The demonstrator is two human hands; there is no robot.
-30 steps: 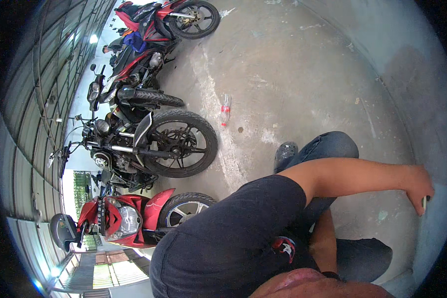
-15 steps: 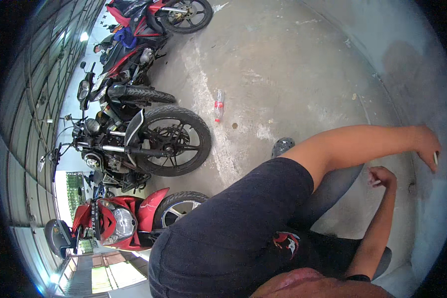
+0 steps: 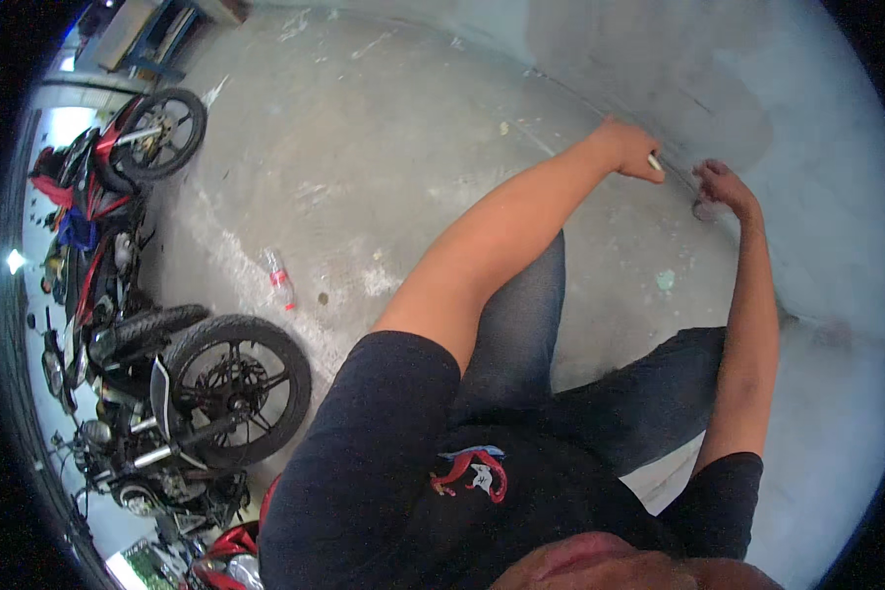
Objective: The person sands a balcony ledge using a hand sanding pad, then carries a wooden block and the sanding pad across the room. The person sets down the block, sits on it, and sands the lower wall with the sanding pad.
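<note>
My left hand [image 3: 633, 153] is closed round a small pale object, whose short whitish end [image 3: 654, 160] sticks out between the fingers; its kind I cannot make out. That arm stretches out above my left knee toward the grey-blue wall [image 3: 806, 118]. Near the foot of the wall, my right hand [image 3: 723, 187] is raised with its fingers half bent and apart. Nothing shows in it, though it is slightly blurred. A gap separates the two hands. Just below the right hand, a small roundish dark spot [image 3: 703, 209] shows at the wall's base.
Several motorcycles stand on the left, the nearest with a black front wheel [image 3: 236, 393]. A clear plastic bottle with a red label [image 3: 278, 279] lies on the concrete floor [image 3: 364, 128]. A pale green patch [image 3: 665, 280] marks the floor between my knees and the wall.
My view has swung toward the wall, so the motorcycles sit farther left and lower. Both hands appear higher in view and closer together. The left hand still holds the pale object.
</note>
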